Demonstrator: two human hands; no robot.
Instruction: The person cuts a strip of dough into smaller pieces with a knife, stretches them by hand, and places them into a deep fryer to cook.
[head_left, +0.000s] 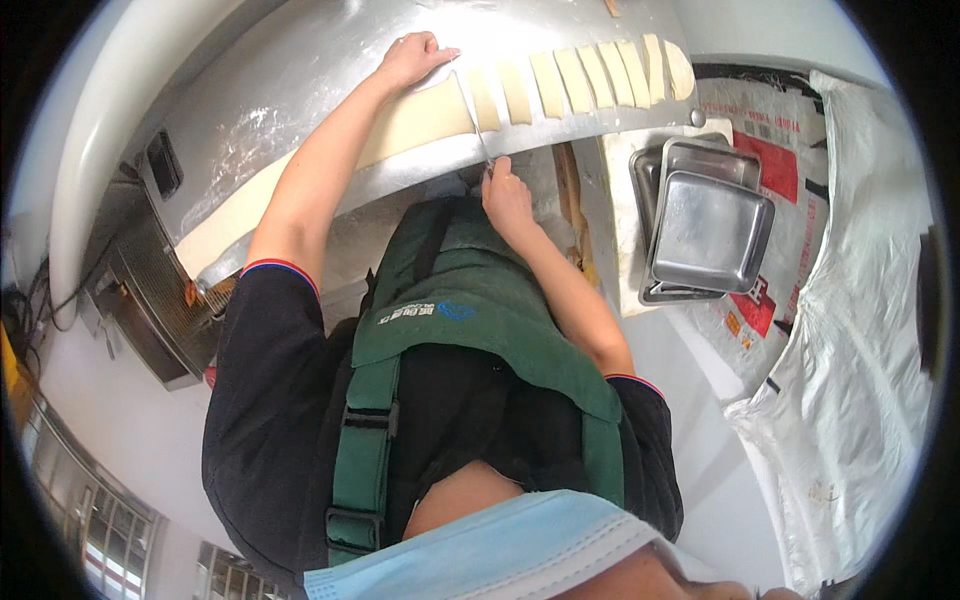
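A long flat strip of pale dough (370, 135) lies along the steel work surface (290, 70), its right end cut into several short crosswise pieces (580, 80). My right hand (506, 195) grips the handle of a long thin knife (470, 110), whose blade lies across the dough at a cut. My left hand (410, 60) rests just beyond the dough's far edge, left of the blade tip, fingers loosely bent with nothing visible in them.
Stacked square metal pans (710, 230) sit on a white board (625, 270) at the right, beside printed sacks and silvery sheeting (840, 380). A white curved machine part (110, 110) and a metal mesh unit (155, 300) stand at the left.
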